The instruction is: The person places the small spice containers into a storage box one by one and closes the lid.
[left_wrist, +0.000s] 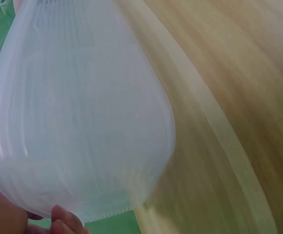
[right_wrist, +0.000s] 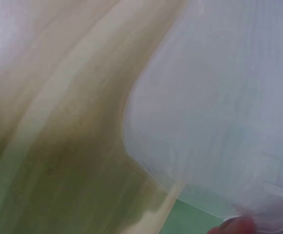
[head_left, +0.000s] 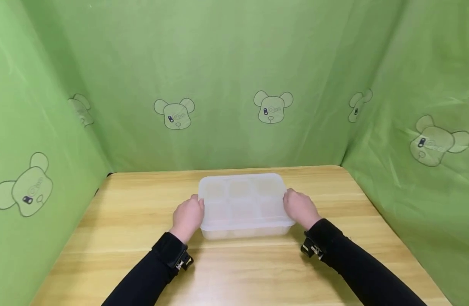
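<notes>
A translucent plastic storage box (head_left: 244, 204) with a frosted lid is held level between both hands, over the middle of the wooden table. Six pale compartments show faintly through its lid. At its left end my left hand (head_left: 188, 216) grips the rim, with curled fingertips (left_wrist: 66, 222) under the edge in the left wrist view. My right hand (head_left: 300, 207) grips the opposite end. Only a reddish, blurred fingertip (right_wrist: 241, 225) of it shows low in the right wrist view. The box's ribbed side wall (left_wrist: 83, 107) fills much of the left wrist view.
The wooden table (head_left: 242, 272) stretches in front of and to both sides of the box. Green cloth walls (head_left: 223, 144) with printed bear heads stand behind it and along the left and right. Black wrist straps with small cameras (head_left: 184, 260) are on both wrists.
</notes>
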Available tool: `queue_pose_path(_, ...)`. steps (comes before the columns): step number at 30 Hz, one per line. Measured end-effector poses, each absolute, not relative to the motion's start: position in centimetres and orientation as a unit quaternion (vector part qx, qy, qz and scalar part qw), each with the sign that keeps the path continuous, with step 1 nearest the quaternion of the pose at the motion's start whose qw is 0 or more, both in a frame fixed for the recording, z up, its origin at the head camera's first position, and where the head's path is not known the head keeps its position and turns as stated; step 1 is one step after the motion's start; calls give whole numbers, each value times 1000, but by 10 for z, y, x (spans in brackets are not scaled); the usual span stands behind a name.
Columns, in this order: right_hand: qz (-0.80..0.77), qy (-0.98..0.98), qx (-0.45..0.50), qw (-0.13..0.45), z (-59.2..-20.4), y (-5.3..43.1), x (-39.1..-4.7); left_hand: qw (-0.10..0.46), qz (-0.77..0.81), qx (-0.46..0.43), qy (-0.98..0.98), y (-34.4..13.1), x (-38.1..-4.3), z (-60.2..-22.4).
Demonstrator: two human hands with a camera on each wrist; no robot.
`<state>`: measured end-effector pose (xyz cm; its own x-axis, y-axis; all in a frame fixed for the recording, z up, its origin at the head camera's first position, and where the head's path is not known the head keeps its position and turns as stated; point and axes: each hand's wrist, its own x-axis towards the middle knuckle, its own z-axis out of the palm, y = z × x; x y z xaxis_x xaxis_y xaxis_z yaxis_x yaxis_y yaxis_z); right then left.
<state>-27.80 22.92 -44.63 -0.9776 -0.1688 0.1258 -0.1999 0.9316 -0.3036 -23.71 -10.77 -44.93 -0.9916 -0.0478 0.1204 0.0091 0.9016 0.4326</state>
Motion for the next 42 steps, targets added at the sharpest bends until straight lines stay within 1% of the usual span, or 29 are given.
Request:
queue_pose_path(4, 159, -983, 80, 40, -451, 230, -274, 56, -224, 8, -973, -107, -238, -452)
queue_pose_path(10, 150, -983, 92, 53, -450, 227, -277, 45, -242, 7, -969, -108, -242, -456)
queue_pose_path(19, 144, -984, 91, 49, -449, 227, -281, 13, -253, 13, -967, -108, -246, -455)
queue_pose_path(42, 142, -983, 103, 48, -451, 224, -293, 17, -265, 23, -964, -113, -260, -456)
